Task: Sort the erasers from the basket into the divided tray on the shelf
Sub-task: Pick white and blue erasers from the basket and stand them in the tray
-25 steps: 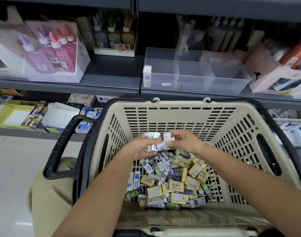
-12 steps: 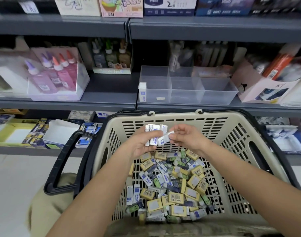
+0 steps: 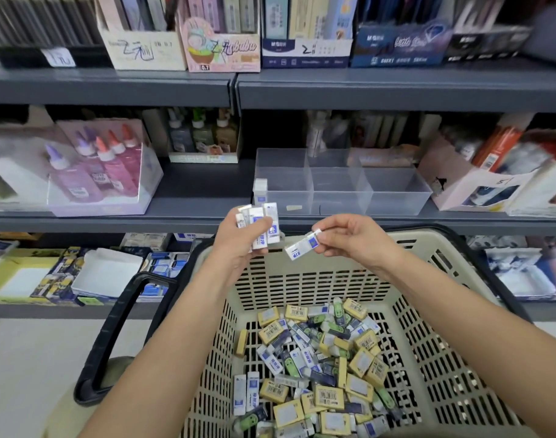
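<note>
A beige plastic basket [image 3: 327,279] with black handles holds a heap of erasers [image 3: 317,368]: white-and-blue, yellow and green ones. My left hand [image 3: 238,245] is raised above the basket's far rim, shut on a bunch of several white-and-blue erasers [image 3: 261,226]. My right hand [image 3: 352,238] pinches a single white-and-blue eraser [image 3: 303,245] between thumb and fingers, just right of the bunch. The clear divided tray [image 3: 393,197] stands on the middle shelf behind the hands. One white-and-blue eraser [image 3: 259,191] stands upright at its left outer wall.
A clear box of pink and purple glue bottles [image 3: 103,172] sits left of the tray; a pink carton [image 3: 472,184] sits to its right. Small bottles [image 3: 204,137] stand behind. The upper shelf holds pen boxes [image 3: 305,36]. The lower shelf holds more stationery boxes [image 3: 106,273].
Both hands have risen out of the basket toward the shelf and drawn apart, the right one pulling a single eraser away from the bunch. The view has tilted upward.
</note>
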